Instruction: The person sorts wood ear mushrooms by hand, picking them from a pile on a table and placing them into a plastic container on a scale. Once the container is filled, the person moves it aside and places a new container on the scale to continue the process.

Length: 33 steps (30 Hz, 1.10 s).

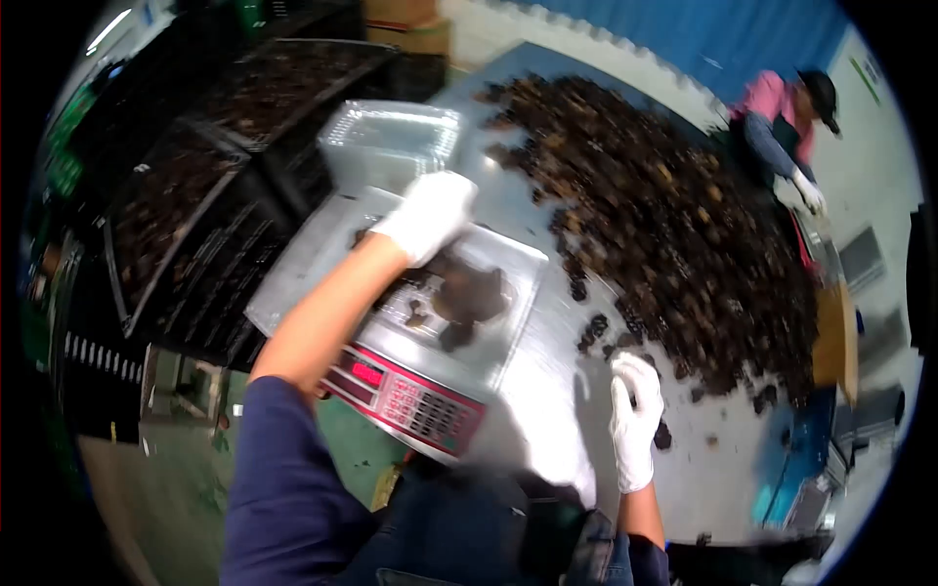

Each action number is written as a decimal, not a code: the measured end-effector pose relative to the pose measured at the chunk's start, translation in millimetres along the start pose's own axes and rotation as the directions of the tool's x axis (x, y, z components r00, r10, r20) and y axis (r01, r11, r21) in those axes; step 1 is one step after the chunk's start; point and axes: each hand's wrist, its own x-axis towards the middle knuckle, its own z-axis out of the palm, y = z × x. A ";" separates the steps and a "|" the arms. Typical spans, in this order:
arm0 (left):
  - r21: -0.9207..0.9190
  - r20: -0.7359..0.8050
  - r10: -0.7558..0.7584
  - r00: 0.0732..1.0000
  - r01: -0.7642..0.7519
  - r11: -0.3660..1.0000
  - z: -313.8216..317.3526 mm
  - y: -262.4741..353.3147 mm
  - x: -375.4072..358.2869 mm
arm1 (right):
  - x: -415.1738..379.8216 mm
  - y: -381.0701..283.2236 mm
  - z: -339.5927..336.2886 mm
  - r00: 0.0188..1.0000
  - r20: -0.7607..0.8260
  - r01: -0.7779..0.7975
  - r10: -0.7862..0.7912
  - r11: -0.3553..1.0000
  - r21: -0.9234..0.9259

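Note:
My left hand [435, 217], in a white glove and blurred, is over the back of a digital scale's metal pan [523, 264]. Its fingers are hidden from me. Just beyond it stands a stack of clear plastic boxes [391, 137]. On the pan, below the hand, lie dark brown lumpy pieces [469, 293]. The scale's red keypad panel [405, 400] faces me. My right hand [635, 420], also gloved in white, is at the near edge of a large heap of similar dark pieces [664, 215]. Its fingers are curled; what they hold, if anything, I cannot make out.
The heap spreads over a metal table [718, 469]. Black crates [283, 88] filled with dark pieces stand to the left. At the far right, a person in pink [772, 127] with white gloves works beside the table. A blue curtain [723, 39] hangs behind.

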 end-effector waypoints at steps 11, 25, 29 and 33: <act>-0.025 -0.375 -0.054 0.925 0.048 0.999 -38.7 37.4 -139.9 | -107.8 109.6 -89.0 0.906 -0.352 -0.366 0.234 0.851 -0.376; -0.422 -0.002 -0.153 0.988 0.138 0.896 164.6 267.0 -67.1 | -57.5 116.8 -71.7 0.890 -0.268 -0.354 0.368 0.930 0.100; -0.472 -0.117 -0.115 0.986 0.047 0.880 182.2 273.8 -70.8 | -42.7 117.7 -115.3 0.732 0.102 -0.447 0.674 0.361 0.818; -0.439 -0.257 -0.040 0.966 -0.080 0.895 185.9 264.6 -69.1 | -11.7 104.8 -104.2 0.679 0.129 -0.657 0.722 0.521 0.544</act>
